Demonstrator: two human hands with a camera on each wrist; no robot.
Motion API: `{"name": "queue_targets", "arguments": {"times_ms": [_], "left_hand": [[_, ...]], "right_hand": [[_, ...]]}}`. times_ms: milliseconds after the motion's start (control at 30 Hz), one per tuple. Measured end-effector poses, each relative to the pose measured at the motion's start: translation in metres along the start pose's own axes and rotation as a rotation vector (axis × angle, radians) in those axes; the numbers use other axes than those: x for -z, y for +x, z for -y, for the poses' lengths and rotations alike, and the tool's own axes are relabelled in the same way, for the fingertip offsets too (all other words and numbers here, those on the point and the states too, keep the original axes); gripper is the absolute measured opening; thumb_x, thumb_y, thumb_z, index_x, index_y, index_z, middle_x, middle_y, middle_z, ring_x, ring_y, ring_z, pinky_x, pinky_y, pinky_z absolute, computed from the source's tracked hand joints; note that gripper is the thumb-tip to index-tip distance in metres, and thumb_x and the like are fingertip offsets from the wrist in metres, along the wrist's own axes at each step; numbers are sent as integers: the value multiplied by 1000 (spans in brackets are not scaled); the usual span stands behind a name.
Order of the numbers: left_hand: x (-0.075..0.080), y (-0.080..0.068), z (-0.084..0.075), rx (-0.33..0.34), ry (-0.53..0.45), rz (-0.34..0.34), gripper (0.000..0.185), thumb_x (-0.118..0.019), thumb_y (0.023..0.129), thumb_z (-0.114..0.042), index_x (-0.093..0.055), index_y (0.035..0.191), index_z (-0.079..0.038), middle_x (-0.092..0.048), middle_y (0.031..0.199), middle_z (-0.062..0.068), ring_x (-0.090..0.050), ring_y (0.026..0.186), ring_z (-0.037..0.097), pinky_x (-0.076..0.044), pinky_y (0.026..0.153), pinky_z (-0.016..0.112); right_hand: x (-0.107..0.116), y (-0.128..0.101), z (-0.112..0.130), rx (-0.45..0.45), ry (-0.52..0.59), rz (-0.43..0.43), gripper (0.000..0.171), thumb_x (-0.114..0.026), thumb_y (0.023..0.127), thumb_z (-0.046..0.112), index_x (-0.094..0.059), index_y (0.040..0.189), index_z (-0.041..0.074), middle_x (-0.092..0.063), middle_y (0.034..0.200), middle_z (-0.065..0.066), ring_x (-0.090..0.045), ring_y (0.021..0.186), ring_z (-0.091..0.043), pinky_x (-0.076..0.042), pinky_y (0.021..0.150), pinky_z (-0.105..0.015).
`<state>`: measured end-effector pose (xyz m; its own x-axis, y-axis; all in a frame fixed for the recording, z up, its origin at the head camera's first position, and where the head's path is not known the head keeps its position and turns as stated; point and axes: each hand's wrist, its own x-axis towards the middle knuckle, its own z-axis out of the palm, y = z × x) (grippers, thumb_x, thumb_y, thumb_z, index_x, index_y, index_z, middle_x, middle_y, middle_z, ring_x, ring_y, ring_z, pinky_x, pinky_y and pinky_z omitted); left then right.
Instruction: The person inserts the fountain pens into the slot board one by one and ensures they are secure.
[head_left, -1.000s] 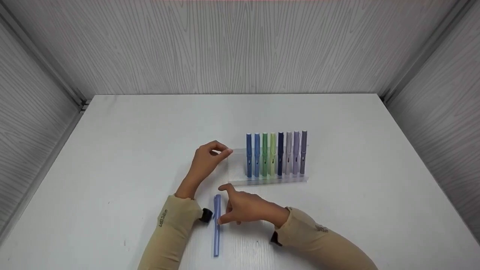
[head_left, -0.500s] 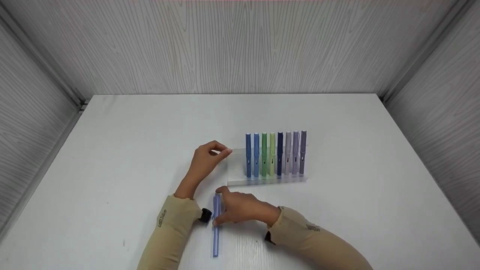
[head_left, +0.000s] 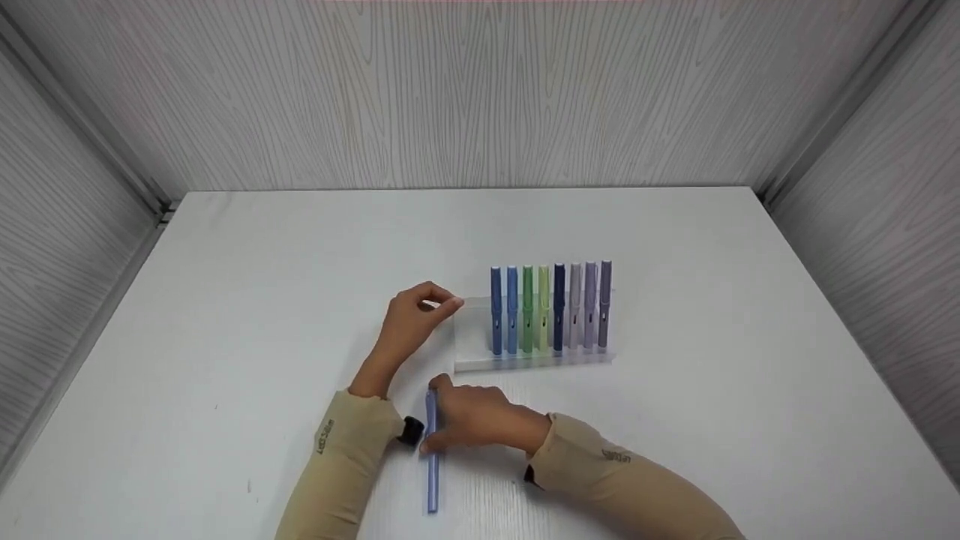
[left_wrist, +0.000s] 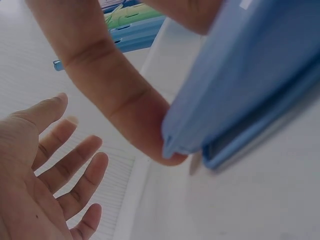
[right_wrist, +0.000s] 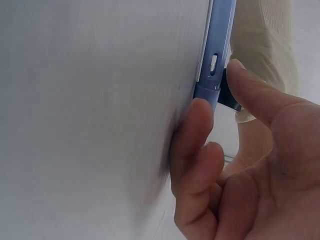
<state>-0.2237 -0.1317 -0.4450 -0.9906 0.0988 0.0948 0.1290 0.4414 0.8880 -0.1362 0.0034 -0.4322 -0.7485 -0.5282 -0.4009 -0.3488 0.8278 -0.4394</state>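
Observation:
A light-blue capped pen (head_left: 433,484) lies lengthwise on the table below the stand. My right hand (head_left: 480,417) is over its cap, thumb on one side and index finger at the cap's end. The right wrist view shows curled fingers beside the pen (right_wrist: 220,35) and the thumb along its other side. In the left wrist view an index finger (left_wrist: 135,110) of that hand touches the cap end. My left hand (head_left: 412,322) pinches the upper left corner of a clear pen stand (head_left: 472,330) between thumb and index finger. Several pens (head_left: 528,307) stand upright there in a row.
The stand's pens run from blue through green and navy to purple, with a bare stretch at its left. A black wrist device (head_left: 411,431) sits close beside the loose pen. Wood-grain panels (head_left: 480,97) enclose the white table (head_left: 300,247).
My right hand has moved left onto the loose pen, its thumb passing over to the pen's left side and its index finger reaching the cap end. The left hand stays at the stand's corner.

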Motion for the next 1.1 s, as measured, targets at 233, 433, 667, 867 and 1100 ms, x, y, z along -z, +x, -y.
{"name": "queue_targets", "arguments": {"times_ms": [233, 433, 667, 867, 1100], "left_hand": [[0, 1, 1, -13, -29, -3, 23, -71, 88, -36, -72, 97, -14, -70, 101, 5, -63, 87, 19, -50, 75, 28], [0, 1, 1, -14, -21, 4, 26, -70, 88, -37, -71, 98, -14, -70, 102, 5, -63, 88, 18, -51, 77, 29], [0, 1, 2, 20, -22, 9, 25, -70, 87, -37, -71, 97, -14, -70, 102, 5, -65, 88, 18, -51, 76, 29], [0, 0, 2, 23, -23, 9, 24, -70, 87, -38, -71, 96, -15, -70, 102, 4, -64, 88, 18, -51, 75, 29], [1, 0, 1, 14, -26, 11, 26, -70, 87, -38, -71, 98, -15, -70, 102, 4, -65, 88, 19, -51, 75, 28]], "right_hand": [[-2, -1, 3, 17, -44, -42, 73, -77, 76, 51, -42, 127, 10, -51, 70, 6, -49, 61, -11, -39, 53, -32], [-3, 0, 4, 9, -48, -43, 64, -76, 78, 47, -45, 121, 12, -50, 69, 6, -48, 59, -12, -38, 52, -32], [0, 0, 2, 9, -33, -18, 64, -78, 78, 38, -45, 126, 12, -53, 74, 4, -48, 61, -12, -39, 53, -31], [1, -1, -1, 30, -3, -11, 64, -80, 78, 33, -44, 127, 13, -52, 74, 5, -47, 62, -11, -38, 54, -29], [4, -4, -5, 64, 29, -2, 64, -77, 80, 29, -41, 131, 14, -52, 75, 5, -47, 61, -10, -37, 54, -27]]}}
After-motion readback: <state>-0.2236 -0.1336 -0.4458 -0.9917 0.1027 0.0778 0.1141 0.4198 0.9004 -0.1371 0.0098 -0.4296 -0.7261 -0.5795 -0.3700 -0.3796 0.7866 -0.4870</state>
